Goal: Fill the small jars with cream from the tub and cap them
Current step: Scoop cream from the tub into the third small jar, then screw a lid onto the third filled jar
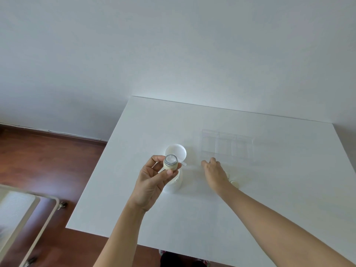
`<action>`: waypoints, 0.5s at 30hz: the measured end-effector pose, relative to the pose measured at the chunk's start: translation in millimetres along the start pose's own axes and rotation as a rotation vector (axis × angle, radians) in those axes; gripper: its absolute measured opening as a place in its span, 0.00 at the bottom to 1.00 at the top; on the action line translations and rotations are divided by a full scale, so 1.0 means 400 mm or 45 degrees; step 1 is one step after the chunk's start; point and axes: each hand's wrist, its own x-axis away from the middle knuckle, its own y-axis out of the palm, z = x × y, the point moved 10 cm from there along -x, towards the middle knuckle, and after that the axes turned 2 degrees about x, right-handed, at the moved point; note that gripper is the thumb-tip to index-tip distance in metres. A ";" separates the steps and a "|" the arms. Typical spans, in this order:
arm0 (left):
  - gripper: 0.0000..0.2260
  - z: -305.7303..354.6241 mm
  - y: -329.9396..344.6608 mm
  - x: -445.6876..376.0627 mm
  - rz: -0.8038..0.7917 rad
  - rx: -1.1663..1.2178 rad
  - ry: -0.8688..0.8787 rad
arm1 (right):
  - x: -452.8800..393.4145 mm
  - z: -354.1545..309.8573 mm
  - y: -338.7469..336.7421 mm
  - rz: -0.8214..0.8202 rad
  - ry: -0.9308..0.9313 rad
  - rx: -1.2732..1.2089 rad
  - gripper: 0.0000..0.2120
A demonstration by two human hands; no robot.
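Observation:
My left hand point(152, 182) holds a small uncapped jar point(170, 163) upright above the table, and pale cream shows through its sides. Just below it stands the white tub point(176, 184), mostly hidden by my fingers. The tub's round white lid point(176, 150) lies behind it, and a small white spatula tip point(184, 163) pokes out beside the jar. My right hand point(214, 172) rests palm down on the table with fingers curled near the clear tray; what lies under the fingers is hidden. Two small cream-coloured round pieces point(234, 183) lie beside my right wrist.
A clear plastic tray with compartments point(227, 145) sits on the white table point(269, 189) beyond my right hand. The table's left edge drops to a wooden floor point(48, 160). A metal-framed object point(28, 218) stands at the lower left.

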 end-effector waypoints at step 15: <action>0.11 -0.012 0.166 -0.018 -0.079 -0.066 0.046 | 0.220 -0.013 -0.438 0.065 0.093 -2.118 0.11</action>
